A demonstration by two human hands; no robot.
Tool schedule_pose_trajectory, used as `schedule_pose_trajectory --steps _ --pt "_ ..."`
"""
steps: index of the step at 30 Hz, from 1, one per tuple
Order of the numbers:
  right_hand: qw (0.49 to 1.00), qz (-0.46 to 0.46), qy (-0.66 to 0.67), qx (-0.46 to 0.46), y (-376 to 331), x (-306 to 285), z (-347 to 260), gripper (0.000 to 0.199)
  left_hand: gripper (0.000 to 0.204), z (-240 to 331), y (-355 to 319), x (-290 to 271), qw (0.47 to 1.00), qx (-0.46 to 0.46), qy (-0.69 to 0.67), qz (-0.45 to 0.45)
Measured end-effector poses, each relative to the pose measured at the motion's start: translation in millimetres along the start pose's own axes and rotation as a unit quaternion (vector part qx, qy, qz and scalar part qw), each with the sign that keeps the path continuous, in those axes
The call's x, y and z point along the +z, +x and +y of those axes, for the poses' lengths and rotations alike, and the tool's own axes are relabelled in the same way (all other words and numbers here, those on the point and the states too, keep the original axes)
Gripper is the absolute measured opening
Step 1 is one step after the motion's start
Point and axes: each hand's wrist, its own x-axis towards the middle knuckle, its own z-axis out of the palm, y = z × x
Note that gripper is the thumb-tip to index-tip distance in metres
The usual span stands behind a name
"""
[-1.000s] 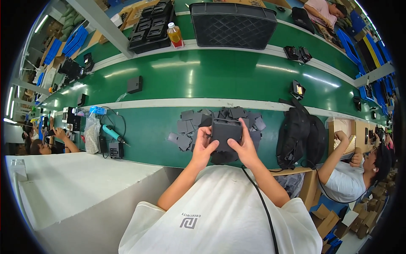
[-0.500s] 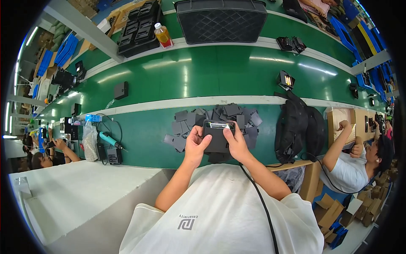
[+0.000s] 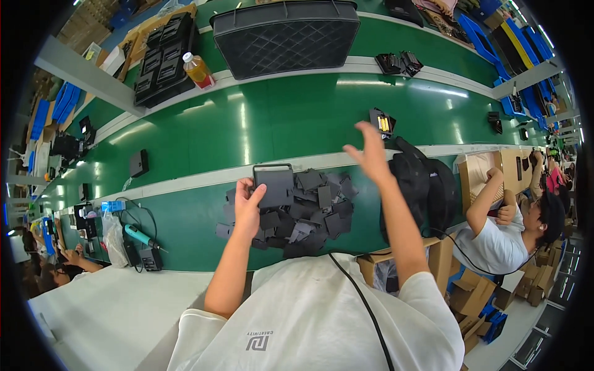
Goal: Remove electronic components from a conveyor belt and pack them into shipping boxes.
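Observation:
My left hand (image 3: 249, 209) grips a flat black box-shaped case (image 3: 276, 187) by its left side, thumb across its face. The case is held over a spread pile of thin dark grey plates (image 3: 309, 213) on the green bench. My right hand (image 3: 372, 154) is stretched forward with thumb and fingers apart, holding nothing. Just beyond its fingertips, a black device (image 3: 383, 123) with bright yellow strips inside rests on the green belt. Whether my fingers touch that device I cannot tell.
A black backpack (image 3: 427, 185) lies right of the pile. Leftward are a teal electric screwdriver (image 3: 139, 235) and a clear bag (image 3: 113, 238). Another black box (image 3: 139, 163) sits on the belt. Beyond stand a large black crate (image 3: 284, 40) and a bottle (image 3: 198, 71). A co-worker (image 3: 504, 226) sits at right.
My right hand has let go of the black case and reached forward and right. My left hand keeps the case, now left of where it was. The whole view has shifted.

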Motion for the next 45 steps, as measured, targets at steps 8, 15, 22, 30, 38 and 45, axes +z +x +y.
schedule_pose_trajectory --steps 8,15,22,30,38,45 --pt "0.959 -0.121 -0.248 0.059 47.8 -0.9 111.7 0.089 0.026 -9.4 128.2 -28.1 0.998 -0.015 0.029 0.062" --pt "0.976 -0.165 -0.108 0.089 64.1 12.1 117.8 0.086 0.029 -25.4 176.8 -48.2 0.916 0.083 0.373 0.124" --pt "0.951 -0.034 0.197 0.235 28.0 22.4 33.7 0.085 0.057 -3.0 78.4 13.8 0.893 0.201 0.39 -0.096" --pt "0.685 -0.112 0.607 0.388 -52.5 14.1 -141.3 0.079 0.079 -54.1 -28.2 43.0 0.962 0.126 0.177 -0.165" --pt "0.939 -0.081 0.328 0.061 -83.8 5.8 -168.6 0.079 0.062 -23.6 -66.4 8.6 0.982 -0.003 0.046 -0.181" --pt "0.944 -0.207 0.251 0.046 -93.1 -4.3 -186.8 0.104 0.057 -10.4 -92.2 5.1 0.973 0.023 0.04 -0.225"
